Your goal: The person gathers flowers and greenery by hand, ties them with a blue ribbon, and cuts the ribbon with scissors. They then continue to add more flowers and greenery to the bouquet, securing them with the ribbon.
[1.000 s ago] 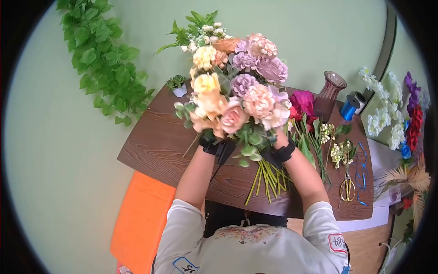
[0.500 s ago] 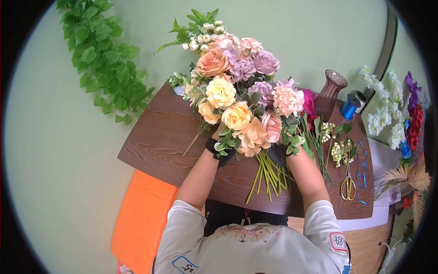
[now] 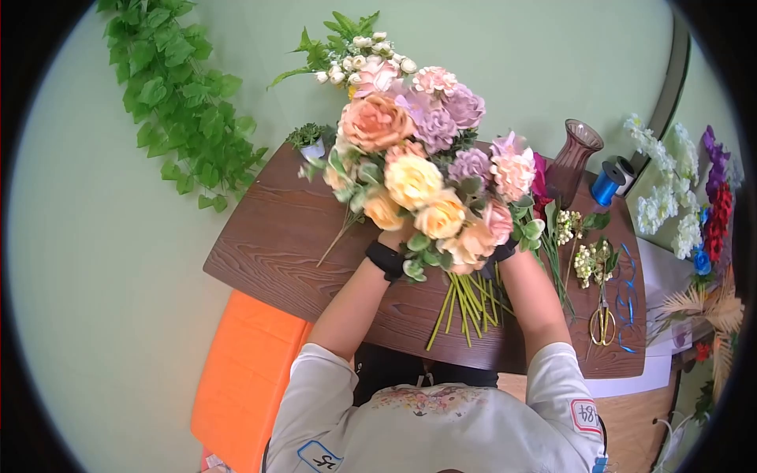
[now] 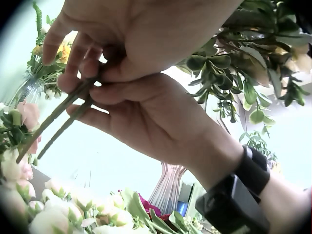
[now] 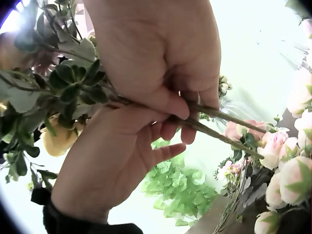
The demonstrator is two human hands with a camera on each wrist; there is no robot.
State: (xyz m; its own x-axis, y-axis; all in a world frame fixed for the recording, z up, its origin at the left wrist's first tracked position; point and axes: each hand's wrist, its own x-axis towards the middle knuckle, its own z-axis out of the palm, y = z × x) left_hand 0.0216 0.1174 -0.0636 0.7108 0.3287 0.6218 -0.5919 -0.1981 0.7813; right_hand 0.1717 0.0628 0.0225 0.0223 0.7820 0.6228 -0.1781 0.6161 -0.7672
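Note:
A large bouquet of artificial roses and carnation-like blooms (image 3: pixel 414 181) in peach, yellow, pink and lilac is held above the table. It covers most of both hands in the head view. Beneath the flower heads, my left hand (image 4: pixel 141 34) pinches the bouquet's stems (image 4: pixel 53 119) between thumb and fingers. My right hand (image 4: pixel 156 117) grips the same stems right beside it, fingertips touching the left ones. Two thick stem ends (image 5: pixel 229 136) stick out past the fingers in the right wrist view. Green stems (image 3: pixel 465 307) lie on the table under the bouquet.
On the brown table (image 3: pixel 260 229) stand a purple glass vase (image 3: pixel 574 154), a blue ribbon spool (image 3: pixel 606 185) and a small potted plant (image 3: pixel 311 146). Gold-handled scissors (image 3: pixel 602 325), berry sprigs (image 3: pixel 591 264) and curled blue ribbon (image 3: pixel 628 303) lie at right. Pale rosebuds (image 5: pixel 295 183) lie below the hands.
The bouquet has turned and tilted, bringing the large peach rose to the upper left and the yellow blooms to the middle. The left wrist has shifted slightly right. Both hands keep their hold.

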